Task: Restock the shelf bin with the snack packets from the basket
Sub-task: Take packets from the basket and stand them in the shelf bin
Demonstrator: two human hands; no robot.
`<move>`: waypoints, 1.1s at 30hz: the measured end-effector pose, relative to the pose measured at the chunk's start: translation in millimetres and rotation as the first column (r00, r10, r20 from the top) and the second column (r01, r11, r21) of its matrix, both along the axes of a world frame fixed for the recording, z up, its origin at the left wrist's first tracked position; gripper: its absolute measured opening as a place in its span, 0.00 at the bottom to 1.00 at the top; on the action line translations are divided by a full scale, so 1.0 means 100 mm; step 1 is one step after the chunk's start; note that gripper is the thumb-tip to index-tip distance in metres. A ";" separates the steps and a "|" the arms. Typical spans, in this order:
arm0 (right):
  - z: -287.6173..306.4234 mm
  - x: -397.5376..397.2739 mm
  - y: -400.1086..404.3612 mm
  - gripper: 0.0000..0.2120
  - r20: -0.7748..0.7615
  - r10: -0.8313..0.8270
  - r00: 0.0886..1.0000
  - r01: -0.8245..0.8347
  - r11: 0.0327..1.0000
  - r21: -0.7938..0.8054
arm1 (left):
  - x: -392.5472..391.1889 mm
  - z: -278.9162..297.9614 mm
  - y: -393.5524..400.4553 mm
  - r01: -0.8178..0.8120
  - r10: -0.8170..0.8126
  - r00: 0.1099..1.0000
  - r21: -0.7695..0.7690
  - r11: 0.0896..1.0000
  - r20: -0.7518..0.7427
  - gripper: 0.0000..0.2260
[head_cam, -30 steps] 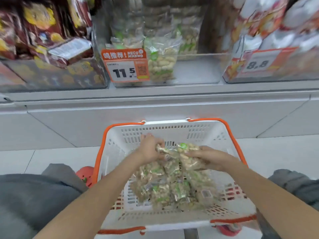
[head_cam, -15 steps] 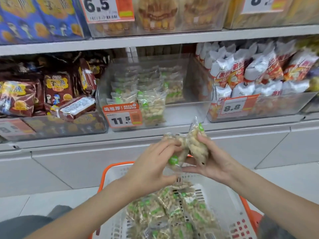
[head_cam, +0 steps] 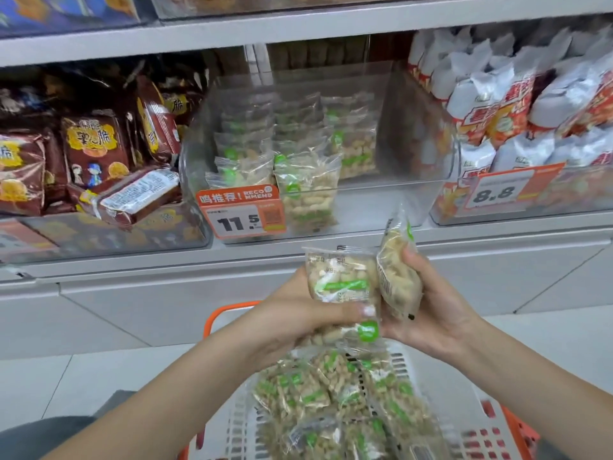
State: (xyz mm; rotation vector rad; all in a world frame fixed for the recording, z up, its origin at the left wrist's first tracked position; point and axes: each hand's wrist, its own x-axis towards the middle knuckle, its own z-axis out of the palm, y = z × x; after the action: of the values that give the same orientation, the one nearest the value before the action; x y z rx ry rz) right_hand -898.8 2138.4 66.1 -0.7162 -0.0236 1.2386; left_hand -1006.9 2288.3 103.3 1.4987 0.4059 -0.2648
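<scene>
Clear nut snack packets (head_cam: 341, 280) held above the white-orange basket (head_cam: 491, 423); clear shelf bin (head_cam: 381, 207) half-stocked

You face grey shelving (head_cam: 298, 26) stocked with brown packets (head_cam: 93, 151) left and white bags (head_cam: 497, 104) right, over what looks like pale tiled floor (head_cam: 66, 376).

Both forearms rise from the lower corners of the frame and meet just right of centre. The left hand (head_cam: 298, 322) comes in from the lower left, palm turned away from the camera, its fingers (head_cam: 360, 310) curled round a snack packet (head_cam: 338, 278), with one pale painted nail showing at the fingertip. The right hand (head_cam: 431, 303) comes in from the lower right, palm facing left and upward, its fingers wrapped round a second snack packet (head_cam: 398, 270) held upright. The two hands are almost touching.
</scene>
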 end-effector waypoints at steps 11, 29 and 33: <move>0.21 0.05 -0.25 0.31 0.577 0.153 0.802 0.039 0.951 -0.307 | 0.01 0.11 0.17 -0.041 0.055 0.996 0.203 0.978 -0.063 0.17; 0.27 0.03 -0.31 0.43 0.783 0.247 0.571 0.035 0.945 -0.324 | 0.02 0.28 0.30 0.206 -0.180 0.979 0.446 0.871 -0.100 0.18; 0.26 -0.09 -0.26 0.30 0.788 0.266 0.555 -0.038 0.955 -0.295 | 0.06 0.25 0.18 0.022 -0.030 0.999 0.359 0.933 0.018 0.20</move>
State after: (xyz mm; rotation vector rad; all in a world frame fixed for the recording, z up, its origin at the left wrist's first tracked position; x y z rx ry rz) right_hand -907.6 2112.4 92.4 -1.5102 -0.7490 0.9658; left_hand -1001.3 2306.0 128.6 1.8662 0.4320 -0.2000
